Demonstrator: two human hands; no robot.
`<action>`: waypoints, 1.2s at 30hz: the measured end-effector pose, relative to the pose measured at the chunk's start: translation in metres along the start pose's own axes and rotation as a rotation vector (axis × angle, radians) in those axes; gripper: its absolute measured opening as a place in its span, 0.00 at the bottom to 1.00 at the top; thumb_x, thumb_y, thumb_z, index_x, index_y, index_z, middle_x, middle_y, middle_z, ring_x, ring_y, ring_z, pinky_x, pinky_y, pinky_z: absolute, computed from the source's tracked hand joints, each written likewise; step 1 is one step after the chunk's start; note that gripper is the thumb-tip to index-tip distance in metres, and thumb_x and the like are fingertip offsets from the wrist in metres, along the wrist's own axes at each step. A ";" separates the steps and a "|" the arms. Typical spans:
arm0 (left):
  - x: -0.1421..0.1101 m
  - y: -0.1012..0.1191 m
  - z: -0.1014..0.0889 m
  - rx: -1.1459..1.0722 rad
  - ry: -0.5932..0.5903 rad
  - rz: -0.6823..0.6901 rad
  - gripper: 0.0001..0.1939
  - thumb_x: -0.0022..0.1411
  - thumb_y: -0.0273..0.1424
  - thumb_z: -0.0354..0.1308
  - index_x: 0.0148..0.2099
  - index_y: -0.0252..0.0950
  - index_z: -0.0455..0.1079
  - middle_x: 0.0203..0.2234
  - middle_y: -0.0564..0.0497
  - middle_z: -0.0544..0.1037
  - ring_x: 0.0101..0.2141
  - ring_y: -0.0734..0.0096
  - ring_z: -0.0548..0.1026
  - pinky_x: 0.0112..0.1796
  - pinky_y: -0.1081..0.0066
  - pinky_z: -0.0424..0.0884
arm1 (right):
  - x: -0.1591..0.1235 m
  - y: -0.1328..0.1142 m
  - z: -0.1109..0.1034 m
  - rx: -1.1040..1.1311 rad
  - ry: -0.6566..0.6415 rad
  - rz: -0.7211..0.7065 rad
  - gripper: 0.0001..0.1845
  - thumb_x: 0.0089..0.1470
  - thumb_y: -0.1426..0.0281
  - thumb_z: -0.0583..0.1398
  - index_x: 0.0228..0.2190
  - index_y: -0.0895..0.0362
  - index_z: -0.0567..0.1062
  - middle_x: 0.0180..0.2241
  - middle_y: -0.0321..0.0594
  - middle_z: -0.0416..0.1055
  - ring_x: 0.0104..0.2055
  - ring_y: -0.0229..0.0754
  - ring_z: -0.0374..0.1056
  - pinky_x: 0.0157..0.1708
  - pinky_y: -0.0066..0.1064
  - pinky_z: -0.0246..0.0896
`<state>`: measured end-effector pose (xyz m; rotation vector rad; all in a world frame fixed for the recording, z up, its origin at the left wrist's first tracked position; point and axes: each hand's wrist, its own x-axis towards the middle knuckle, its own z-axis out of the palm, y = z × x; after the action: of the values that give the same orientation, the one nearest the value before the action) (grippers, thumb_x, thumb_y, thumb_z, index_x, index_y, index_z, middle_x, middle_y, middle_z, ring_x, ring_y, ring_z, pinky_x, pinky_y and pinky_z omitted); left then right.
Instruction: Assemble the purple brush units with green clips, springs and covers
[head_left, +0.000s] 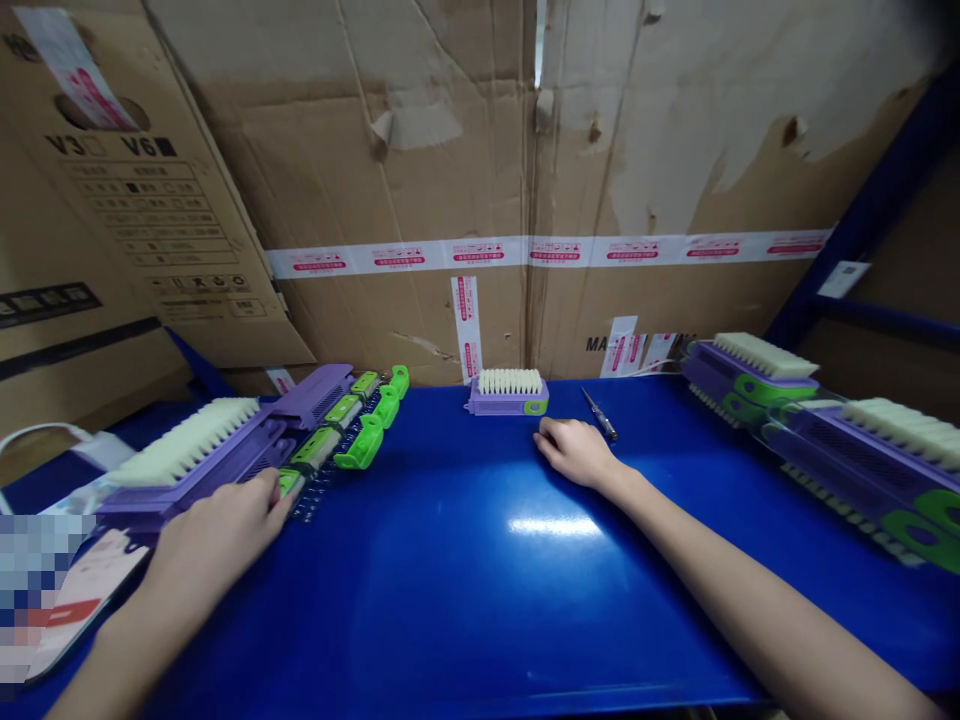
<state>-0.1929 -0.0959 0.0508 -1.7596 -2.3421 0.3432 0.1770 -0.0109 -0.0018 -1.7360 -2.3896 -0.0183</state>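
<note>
My left hand (225, 520) is at the near end of a row of small green-and-beige parts (324, 442). Its fingers are curled closed against the nearest part, and what they hold, if anything, is hidden. Just behind it lies a purple brush head (187, 470) with cream bristles facing up. My right hand (576, 450) rests on the blue tabletop (465, 600) with its fingers curled in and nothing visible in them. Close to it are a slim screwdriver (598, 412) and a small purple brush unit (510, 393) with a green end, bristles up.
Bright green clips (364, 445) lie beside the row. Purple and green brush units (847, 450) stand at the right. A phone-like flat item (82, 605) and a white plug with cable (105, 450) are at the left. Taped cardboard (412, 180) walls the back.
</note>
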 end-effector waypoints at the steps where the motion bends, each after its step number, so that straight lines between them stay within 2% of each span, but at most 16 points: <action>1: 0.000 0.000 0.001 0.005 -0.017 -0.009 0.18 0.66 0.42 0.34 0.35 0.41 0.62 0.32 0.49 0.78 0.33 0.58 0.76 0.29 0.68 0.63 | 0.000 0.000 0.000 -0.003 -0.002 0.002 0.14 0.61 0.64 0.48 0.32 0.55 0.70 0.34 0.41 0.75 0.35 0.43 0.71 0.27 0.30 0.47; 6: 0.002 0.000 0.002 0.035 -0.073 -0.042 0.22 0.65 0.43 0.34 0.40 0.37 0.65 0.35 0.42 0.77 0.39 0.50 0.76 0.32 0.63 0.66 | 0.000 -0.001 -0.001 -0.022 -0.023 0.000 0.14 0.61 0.64 0.47 0.32 0.55 0.69 0.35 0.41 0.75 0.36 0.42 0.71 0.28 0.29 0.47; 14: -0.005 -0.002 -0.006 0.056 -0.094 -0.040 0.19 0.67 0.40 0.34 0.40 0.38 0.64 0.37 0.44 0.77 0.40 0.55 0.76 0.34 0.65 0.64 | 0.000 -0.001 -0.003 -0.020 -0.028 0.001 0.14 0.61 0.64 0.47 0.32 0.55 0.69 0.34 0.41 0.75 0.36 0.43 0.71 0.28 0.29 0.46; 17: -0.012 -0.006 -0.012 0.038 -0.042 -0.085 0.18 0.67 0.40 0.35 0.38 0.40 0.64 0.35 0.47 0.78 0.37 0.58 0.76 0.31 0.67 0.62 | 0.000 -0.001 -0.003 -0.018 -0.037 0.007 0.14 0.61 0.64 0.47 0.33 0.55 0.70 0.35 0.41 0.75 0.36 0.42 0.70 0.28 0.29 0.46; 21: -0.023 0.000 -0.028 0.009 0.066 -0.136 0.19 0.66 0.45 0.36 0.35 0.43 0.63 0.27 0.51 0.76 0.31 0.60 0.76 0.28 0.68 0.60 | 0.000 -0.002 -0.003 -0.019 -0.041 0.007 0.15 0.61 0.63 0.47 0.34 0.55 0.70 0.35 0.42 0.75 0.36 0.42 0.70 0.28 0.29 0.47; 25: -0.025 0.026 -0.051 -0.030 0.164 -0.003 0.17 0.65 0.44 0.38 0.34 0.42 0.63 0.26 0.52 0.76 0.33 0.58 0.76 0.28 0.68 0.59 | 0.000 -0.001 -0.002 -0.022 -0.022 0.008 0.14 0.61 0.63 0.47 0.33 0.55 0.69 0.34 0.41 0.75 0.35 0.42 0.70 0.27 0.29 0.45; 28: -0.017 0.053 -0.062 -0.048 0.196 0.084 0.17 0.65 0.41 0.38 0.37 0.40 0.65 0.27 0.49 0.76 0.33 0.56 0.76 0.28 0.68 0.61 | -0.001 -0.001 -0.002 -0.016 -0.019 0.001 0.14 0.61 0.64 0.48 0.32 0.55 0.70 0.34 0.41 0.75 0.35 0.42 0.70 0.27 0.29 0.45; 32: 0.006 0.088 -0.064 -0.060 0.264 0.175 0.17 0.65 0.39 0.42 0.42 0.36 0.68 0.33 0.44 0.77 0.37 0.53 0.76 0.31 0.66 0.66 | -0.001 0.000 -0.003 -0.006 -0.017 0.003 0.14 0.61 0.64 0.47 0.32 0.55 0.70 0.34 0.41 0.75 0.35 0.42 0.70 0.27 0.29 0.45; 36: 0.032 0.118 -0.057 -0.066 0.217 0.241 0.17 0.64 0.36 0.42 0.42 0.34 0.70 0.35 0.40 0.78 0.39 0.51 0.77 0.34 0.63 0.69 | -0.001 0.000 -0.002 0.001 -0.013 0.001 0.14 0.61 0.64 0.48 0.32 0.56 0.70 0.33 0.41 0.75 0.35 0.42 0.70 0.27 0.29 0.44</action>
<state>-0.0772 -0.0293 0.0704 -2.0038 -2.0201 0.1018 0.1773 -0.0122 0.0003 -1.7425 -2.3970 -0.0064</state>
